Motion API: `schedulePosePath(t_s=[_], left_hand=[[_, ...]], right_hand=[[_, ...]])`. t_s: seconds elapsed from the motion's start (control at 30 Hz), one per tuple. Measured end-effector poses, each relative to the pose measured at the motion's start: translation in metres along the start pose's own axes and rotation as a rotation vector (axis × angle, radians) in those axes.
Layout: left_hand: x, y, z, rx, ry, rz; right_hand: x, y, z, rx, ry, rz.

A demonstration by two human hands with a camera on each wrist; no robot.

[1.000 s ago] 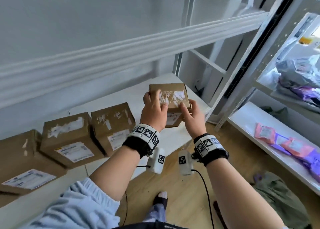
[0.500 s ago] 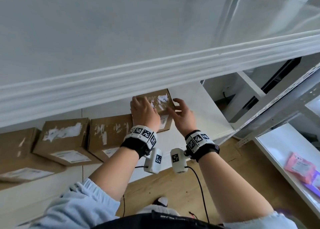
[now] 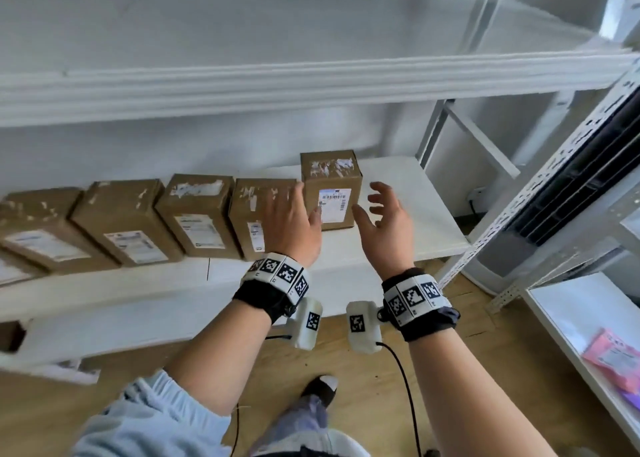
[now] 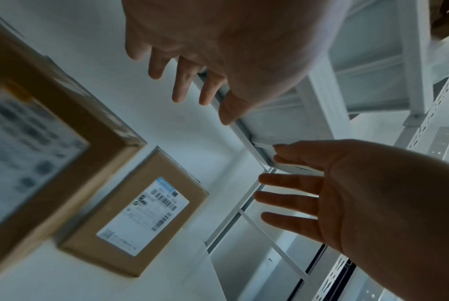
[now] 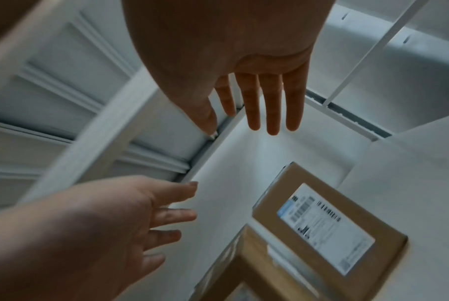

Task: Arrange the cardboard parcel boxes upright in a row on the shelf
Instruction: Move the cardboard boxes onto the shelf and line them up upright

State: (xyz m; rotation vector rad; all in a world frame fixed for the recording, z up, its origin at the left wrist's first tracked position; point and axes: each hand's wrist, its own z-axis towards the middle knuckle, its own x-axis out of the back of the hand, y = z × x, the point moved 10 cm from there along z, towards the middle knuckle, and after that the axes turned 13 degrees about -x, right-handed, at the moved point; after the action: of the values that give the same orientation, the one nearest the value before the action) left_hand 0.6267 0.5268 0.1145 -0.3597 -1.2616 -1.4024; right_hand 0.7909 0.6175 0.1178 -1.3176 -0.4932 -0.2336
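Several brown cardboard boxes stand in a row on the white shelf [image 3: 398, 193]. The rightmost box [image 3: 330, 190] [image 4: 138, 211] [image 5: 326, 220] stands upright with its white label facing me, beside its neighbour box [image 3: 258, 210] [image 4: 37, 142]. My left hand [image 3: 294, 221] [image 4: 218, 51] hovers open in front of the gap between these two, its fingers spread. My right hand [image 3: 384, 217] [image 5: 231, 61] is open just right of the rightmost box, not touching it. Neither hand holds anything.
An upper shelf board [image 3: 311, 79] overhangs the row. Bare shelf surface lies to the right of the last box. A perforated metal post [image 3: 540, 186] stands at right, with another shelf holding pink parcels [image 3: 616, 356]. Wooden floor and my foot [image 3: 320, 385] are below.
Both hands carried the box onto the shelf, set it at the right end of the row, let go and drew back. The head view has dropped to face the row.
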Motion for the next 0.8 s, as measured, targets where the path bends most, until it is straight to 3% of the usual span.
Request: schedulePosePath(t_s=[0.2, 0.43, 0.6, 0.8], left_hand=[[0.064, -0.048, -0.104, 0.084, -0.017, 0.089], [0.140, -0.124, -0.190, 0.229, 0.018, 0.167], [0.195, -0.195, -0.236, 0.259, 0.060, 0.248], [0.281, -0.322, -0.299, 0.373, 0.097, 0.280]], right_hand=[[-0.036, -0.036, -0.103, 0.157, -0.115, -0.078], [-0.119, -0.083, -0.196, 0.294, -0.309, -0.208], [-0.200, -0.140, -0.263, 0.421, -0.431, -0.240], [-0.326, -0.215, -0.355, 0.547, -0.539, -0.351]])
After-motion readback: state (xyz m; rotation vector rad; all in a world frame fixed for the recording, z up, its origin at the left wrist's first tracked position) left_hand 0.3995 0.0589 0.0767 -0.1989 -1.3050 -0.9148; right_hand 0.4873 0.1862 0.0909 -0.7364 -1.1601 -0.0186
